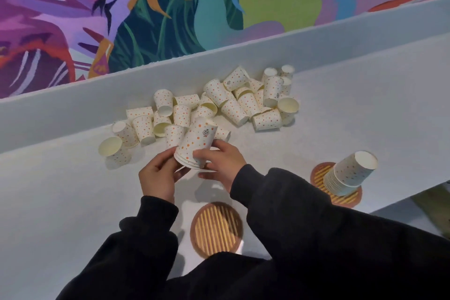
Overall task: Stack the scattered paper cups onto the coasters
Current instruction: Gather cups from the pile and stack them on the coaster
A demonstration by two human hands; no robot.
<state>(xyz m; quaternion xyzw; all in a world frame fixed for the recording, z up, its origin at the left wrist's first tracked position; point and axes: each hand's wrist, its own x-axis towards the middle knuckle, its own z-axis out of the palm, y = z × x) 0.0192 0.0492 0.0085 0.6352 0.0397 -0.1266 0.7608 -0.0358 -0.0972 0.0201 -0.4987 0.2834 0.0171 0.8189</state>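
**Fig. Nested stack of paper cups held in both hands above the table.**

From my remote station I read the left hand (158, 175) as pinching the rim end of the nested cup stack (197, 145) from the left, fingers curled; the right hand (222, 161) grips the same end from the right, thumb on the cup wall; the stack is bottom-up, tilted, with several rims showing, held clear of the white tabletop (60, 190); the scattered polka-dot cups (248, 105) lie heaped just beyond it, most on their sides; a striped round coaster (216, 229) lies bare, near the hands; the second coaster (319, 172), well apart to the right, bears a taller bottom-up cup stack (350, 173); dark sleeves (316, 214) cover both arms; a painted mural (146, 7) rises behind the table.
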